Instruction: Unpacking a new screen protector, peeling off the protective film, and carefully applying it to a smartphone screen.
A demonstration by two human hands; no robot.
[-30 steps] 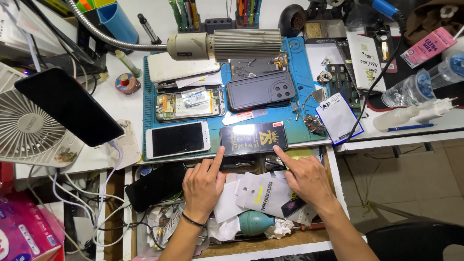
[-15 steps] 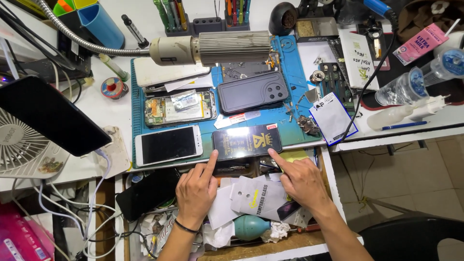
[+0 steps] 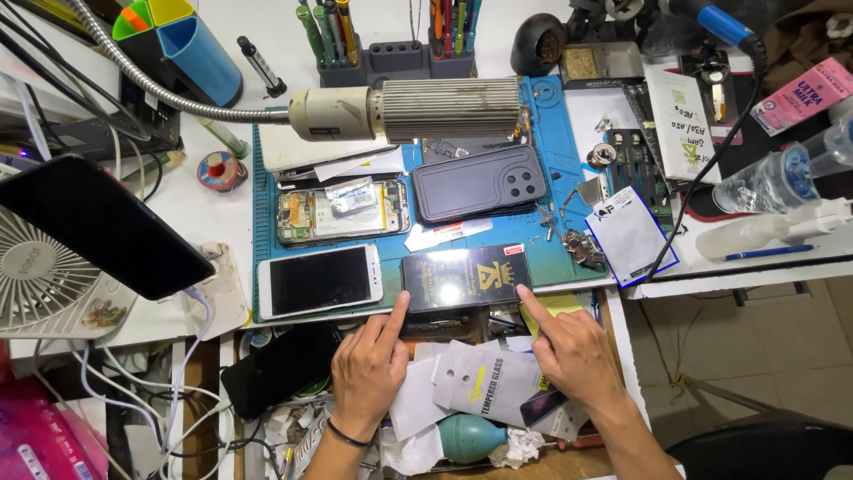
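Note:
A flat black box with a gold emblem (image 3: 466,276) lies at the front edge of the blue work mat (image 3: 542,160). My left hand (image 3: 369,372) touches its lower left corner with the index finger stretched out. At the lower right corner rests the index finger of my right hand (image 3: 569,351). Neither hand grips anything. A white phone with a dark screen (image 3: 320,280) lies left of the box. Behind it sit an opened phone showing its insides (image 3: 342,212) and a dark grey phone case (image 3: 480,183).
A gooseneck lamp with a ribbed head (image 3: 409,109) hangs over the mat. A black tablet (image 3: 98,227) and a small fan (image 3: 44,284) stand at the left. Tool holders (image 3: 391,40), plastic bottles (image 3: 782,182) and loose packaging (image 3: 498,391) crowd the bench and the open drawer below.
Both hands slid a little up and apart, so the index fingers now rest on the black box's two lower corners. The view has shifted slightly.

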